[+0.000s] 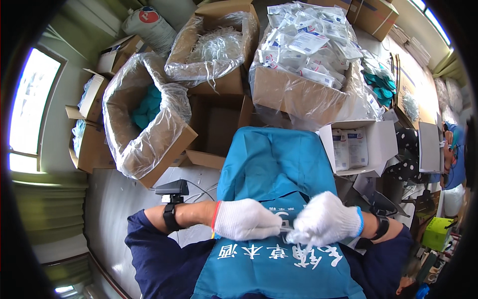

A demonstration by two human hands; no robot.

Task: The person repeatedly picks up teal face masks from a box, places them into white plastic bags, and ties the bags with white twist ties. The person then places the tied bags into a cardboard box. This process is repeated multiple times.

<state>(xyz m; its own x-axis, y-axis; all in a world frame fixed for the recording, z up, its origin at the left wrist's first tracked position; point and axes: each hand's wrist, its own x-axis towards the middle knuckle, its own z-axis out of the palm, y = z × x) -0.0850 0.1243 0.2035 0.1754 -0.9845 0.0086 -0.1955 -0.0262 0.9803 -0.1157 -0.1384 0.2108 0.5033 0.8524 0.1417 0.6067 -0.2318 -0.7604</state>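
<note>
Both my hands wear white knit gloves and meet in front of a teal apron [279,269]. My left hand [246,219], in a red-edged cuff, is closed in a pinch. My right hand [326,219], with a blue-edged cuff, is closed and bunched beside it. Between their fingertips runs a thin, pale, translucent piece [286,229], mostly hidden by the gloves; I cannot make out its exact kind. Teal cloth [279,154] spreads over my lap. Ahead on the right, an open white carton [383,144] holds white packets [357,149] standing upright.
A large cardboard box [294,89] overflows with sealed white packets [308,42]. Left of it stand a lined box of clear, stringy pieces [216,46], a box [167,154] with teal items [148,107], and an open brown box [216,117]. Another person [453,154] in blue is at right.
</note>
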